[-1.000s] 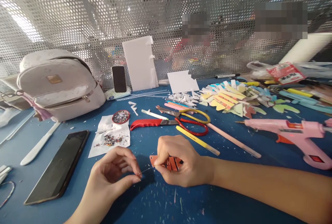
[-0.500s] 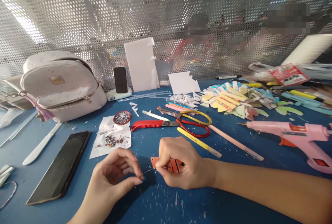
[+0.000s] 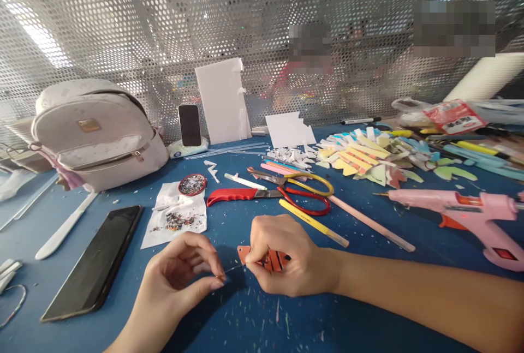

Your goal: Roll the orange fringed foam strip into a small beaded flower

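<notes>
My right hand [image 3: 289,255] is closed round a small flat orange piece with black stripes [image 3: 275,261], which has a hole at its left tip. A thin strand [image 3: 234,268], thread or fine wire, runs from the right fingertips across to my left hand [image 3: 178,276]. There the thumb and forefinger pinch its end, with the other fingers curled loosely. Beyond the hands lie a red-handled knife [image 3: 231,195], scissors with yellow and red handles [image 3: 307,205] and a yellow pen [image 3: 313,223]. White paper [image 3: 153,227] with tiny beads and a round bead container [image 3: 192,184] sit behind the left hand.
A dark phone [image 3: 94,263] and a white plastic knife [image 3: 67,225] lie at left, below a pale backpack [image 3: 96,135]. At right are a pink glue gun [image 3: 444,203] and a pile of paper cut-outs [image 3: 364,156]. A perforated metal screen [image 3: 254,20] stands behind.
Almost nothing differs. Both hands keep their places and grips, and the strand stays stretched between them; the view has shifted very slightly.
</notes>
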The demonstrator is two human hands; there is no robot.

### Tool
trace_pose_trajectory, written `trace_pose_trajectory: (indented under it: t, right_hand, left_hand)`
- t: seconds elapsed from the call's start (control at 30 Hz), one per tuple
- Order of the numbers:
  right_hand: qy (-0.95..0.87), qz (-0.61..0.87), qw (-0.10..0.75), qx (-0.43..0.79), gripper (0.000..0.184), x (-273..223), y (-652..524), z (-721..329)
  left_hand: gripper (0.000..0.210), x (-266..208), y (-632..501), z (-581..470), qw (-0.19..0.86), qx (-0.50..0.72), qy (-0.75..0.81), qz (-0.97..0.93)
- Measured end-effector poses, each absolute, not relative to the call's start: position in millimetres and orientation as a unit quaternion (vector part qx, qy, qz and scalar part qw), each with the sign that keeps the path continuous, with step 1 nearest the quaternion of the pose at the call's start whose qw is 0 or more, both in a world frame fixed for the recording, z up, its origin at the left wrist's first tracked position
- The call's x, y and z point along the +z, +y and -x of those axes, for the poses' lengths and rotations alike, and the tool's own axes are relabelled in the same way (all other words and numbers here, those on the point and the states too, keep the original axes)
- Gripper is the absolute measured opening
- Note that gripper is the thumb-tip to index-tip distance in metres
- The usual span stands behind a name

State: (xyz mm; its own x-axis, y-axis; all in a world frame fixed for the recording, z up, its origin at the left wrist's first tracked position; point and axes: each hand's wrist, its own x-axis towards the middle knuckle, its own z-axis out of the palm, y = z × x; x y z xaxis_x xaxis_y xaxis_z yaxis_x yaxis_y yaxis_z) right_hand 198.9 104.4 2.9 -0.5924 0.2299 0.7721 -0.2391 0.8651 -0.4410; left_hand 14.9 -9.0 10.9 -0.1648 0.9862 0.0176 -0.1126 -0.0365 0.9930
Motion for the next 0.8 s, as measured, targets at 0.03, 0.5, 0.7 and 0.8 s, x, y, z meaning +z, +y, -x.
trace_pose_trajectory:
  t: [0.03, 0.5, 0.7, 0.8]
  right_hand:
    - [-0.853, -0.004, 0.452, 0.259, 0.015, 2.7, 104.5, -199.0]
    - [-0.847, -0.009, 0.459, 0.266, 0.015, 2.7, 105.0, -198.4]
    - [-0.848, -0.012, 0.458, 0.266, 0.015, 0.9, 105.5, -198.9]
    - [-0.850, -0.009, 0.456, 0.265, 0.016, 0.7, 105.2, -199.5]
  left_hand:
    - [0.022, 11.4, -9.0, -15.0, 0.477, 0.573, 0.504, -0.435]
    - [0.022, 7.0, -9.1, -13.3, 0.494, 0.597, 0.468, -0.425]
    - [0.022, 8.9, -9.4, -14.5, 0.489, 0.596, 0.476, -0.423]
    - [0.022, 9.4, -9.1, -14.8, 0.489, 0.596, 0.478, -0.421]
